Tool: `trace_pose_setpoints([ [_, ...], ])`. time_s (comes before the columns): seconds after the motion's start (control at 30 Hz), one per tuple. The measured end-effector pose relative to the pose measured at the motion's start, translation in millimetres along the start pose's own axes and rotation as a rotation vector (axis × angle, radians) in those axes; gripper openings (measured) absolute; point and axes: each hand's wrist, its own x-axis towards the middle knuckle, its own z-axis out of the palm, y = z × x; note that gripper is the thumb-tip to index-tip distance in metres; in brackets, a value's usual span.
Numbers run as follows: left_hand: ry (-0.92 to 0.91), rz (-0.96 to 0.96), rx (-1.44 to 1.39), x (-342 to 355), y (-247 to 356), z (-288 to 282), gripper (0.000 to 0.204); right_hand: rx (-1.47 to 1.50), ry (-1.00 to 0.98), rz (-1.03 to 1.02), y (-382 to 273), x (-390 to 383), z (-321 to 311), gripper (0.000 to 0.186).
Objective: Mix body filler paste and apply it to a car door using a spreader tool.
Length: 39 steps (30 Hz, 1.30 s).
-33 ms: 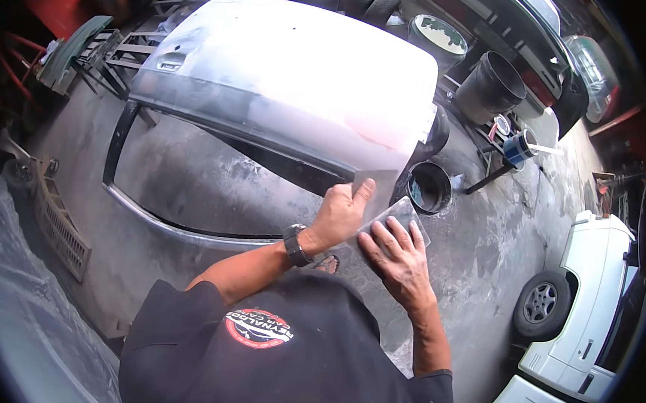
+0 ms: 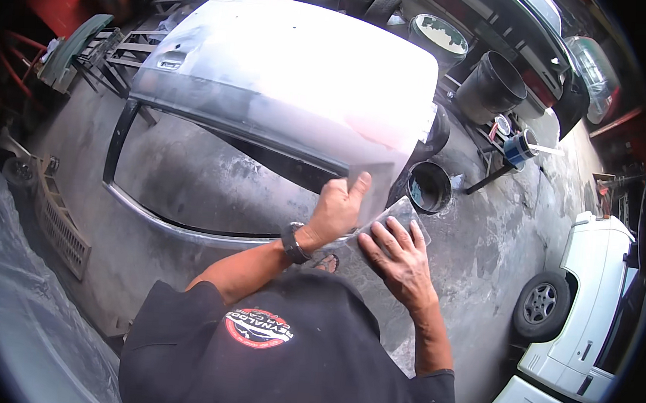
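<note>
concrete workshop floor [image 2: 212,179] under a grey car door [image 2: 286,79]. left hand [image 2: 335,210] grips a sanding sheet [image 2: 373,182] at the door's five o'clock corner. right hand [image 2: 401,256], fingers spread, lies flat on a clear board [image 2: 412,211] beside it.

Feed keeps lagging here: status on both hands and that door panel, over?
Left hand presses a grey spreader on the car door. Right hand flat on a grey board. Black bucket close beside.

One grey car door [image 2: 286,86] on its stand; two hands – left hand [image 2: 335,210], right hand [image 2: 401,263]; one flat board [image 2: 397,218] (under both); three dark buckets, e.g. bucket [image 2: 429,186]; one white car [image 2: 593,295] w/ one wheel [image 2: 543,305] showing; one wristwatch [image 2: 293,243].
</note>
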Motion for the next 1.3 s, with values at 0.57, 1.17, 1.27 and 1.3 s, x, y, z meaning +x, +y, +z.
trace_pose_setpoints([
  [0.57,-0.262,-0.323,-1.131,31,8,-34,0.038,0.233,0.433,0.073,15,80,17,0.046],
  [1.17,0.034,-0.047,-0.655,82,-13,-68,0.036,-0.272,0.145,0.322,29,144,18,0.044],
  [1.27,-0.004,-0.025,-0.557,94,-17,-63,0.043,-0.218,-0.077,0.086,48,154,16,0.041],
  [1.3,0.053,-0.015,-0.561,96,-18,-62,0.043,-0.185,0.001,0.096,54,156,15,0.041],
])
